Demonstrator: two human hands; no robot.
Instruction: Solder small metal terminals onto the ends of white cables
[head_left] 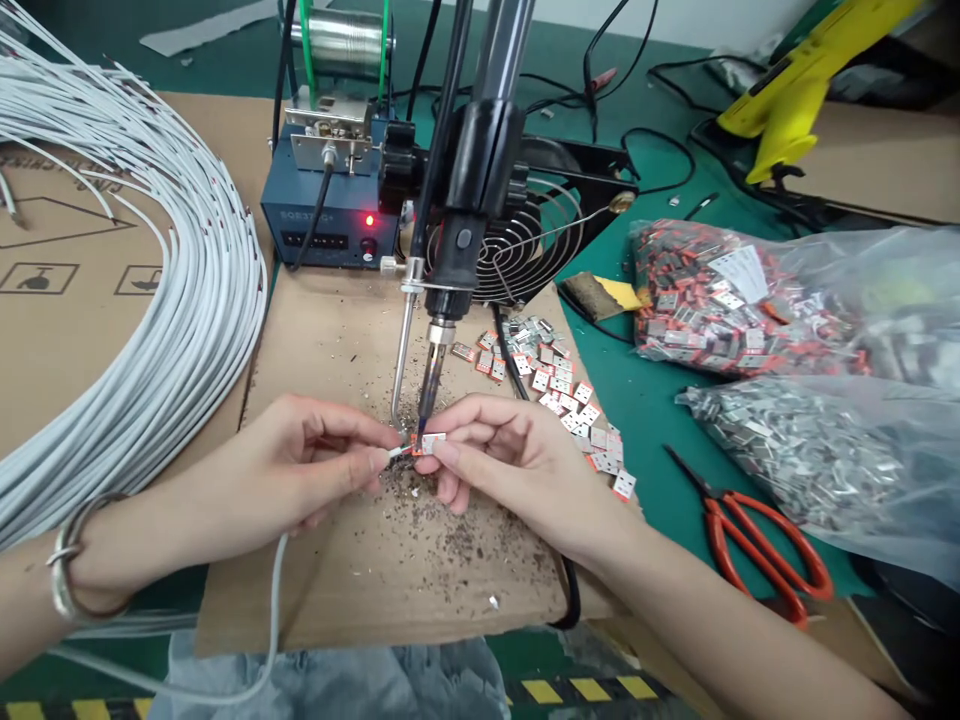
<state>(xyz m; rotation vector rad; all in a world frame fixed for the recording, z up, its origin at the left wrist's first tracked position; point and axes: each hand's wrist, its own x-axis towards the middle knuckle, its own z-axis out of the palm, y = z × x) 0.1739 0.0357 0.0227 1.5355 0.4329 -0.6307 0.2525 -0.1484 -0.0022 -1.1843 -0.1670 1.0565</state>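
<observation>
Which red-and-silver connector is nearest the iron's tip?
The connector pinched in the right hand; the others lie farther off, loose on cardboard or in the upper bag.

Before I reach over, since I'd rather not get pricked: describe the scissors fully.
The scissors have orange loop handles and dark, metal-looking blades tapering to a point, apparently closed. They lie on the green tabletop, right of the cardboard mat, tips pointing away and leftward. Neither hand touches them.

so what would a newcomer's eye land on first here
Probably the black soldering iron, standing tip-down at the centre between the two hands. Then the big coil of white cable sweeping down the left side, and the orange-handled scissors on the green surface at right.
</observation>
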